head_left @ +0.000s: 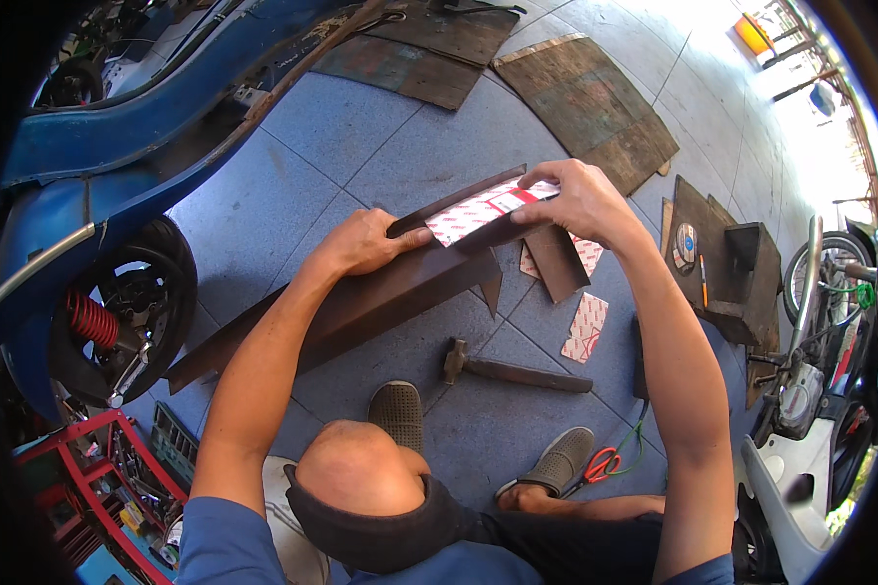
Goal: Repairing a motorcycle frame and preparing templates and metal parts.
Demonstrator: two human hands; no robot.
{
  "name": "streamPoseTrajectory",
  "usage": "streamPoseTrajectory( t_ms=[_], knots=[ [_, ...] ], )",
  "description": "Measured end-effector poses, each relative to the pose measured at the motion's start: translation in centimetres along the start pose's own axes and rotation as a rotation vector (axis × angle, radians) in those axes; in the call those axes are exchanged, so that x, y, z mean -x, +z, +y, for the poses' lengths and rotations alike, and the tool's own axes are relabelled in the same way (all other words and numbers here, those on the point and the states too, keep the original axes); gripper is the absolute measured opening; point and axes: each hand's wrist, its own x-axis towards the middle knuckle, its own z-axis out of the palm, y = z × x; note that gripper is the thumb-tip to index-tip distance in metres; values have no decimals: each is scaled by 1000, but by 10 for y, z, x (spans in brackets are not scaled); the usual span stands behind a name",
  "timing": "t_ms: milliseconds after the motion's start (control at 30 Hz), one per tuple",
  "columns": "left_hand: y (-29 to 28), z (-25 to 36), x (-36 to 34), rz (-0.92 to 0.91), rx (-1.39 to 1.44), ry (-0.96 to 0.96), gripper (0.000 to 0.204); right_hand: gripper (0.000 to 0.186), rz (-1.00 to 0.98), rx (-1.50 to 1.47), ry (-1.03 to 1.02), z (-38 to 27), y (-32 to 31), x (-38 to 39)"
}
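A long dark metal channel (390, 292) slants across the floor in front of me, its right end higher in the picture. Inside its trough lies a red-and-white printed card strip (463, 214). My left hand (363, 244) is closed round the channel's wall, the thumb reaching over the edge beside the card's left end. At the card's right end, my right hand (583, 203) pinches it between thumb and fingers. Just below that hand rests a small brown metal plate (559, 265), partly covering another printed card. A loose card piece (584, 328) and a hammer (522, 373) lie nearer me.
Red-handled scissors (603, 464) lie by my right foot. At left stand a blue scooter body (117, 146), a wheel (171, 283) and a red tool rack (98, 468). Wooden boards (595, 107) lie ahead; a dark metal box (746, 283) and a motorcycle (800, 390) are at right.
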Motion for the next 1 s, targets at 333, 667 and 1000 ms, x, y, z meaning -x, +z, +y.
streamPoseTrajectory(
  t_ms=[333, 667, 1000],
  knots=[
    [-10, -1, -1, -62, -20, -1, 91, 47, 243, -420, -15, 20, 20, 11],
    [11, -16, 3, 218, -55, 164, 70, 49, 197, -140, -71, 8, 31, 12],
    [-1, -4, 8, 139, 3, 204, 41, 29, 186, -591, 108, 29, 22, -11]
  ],
)
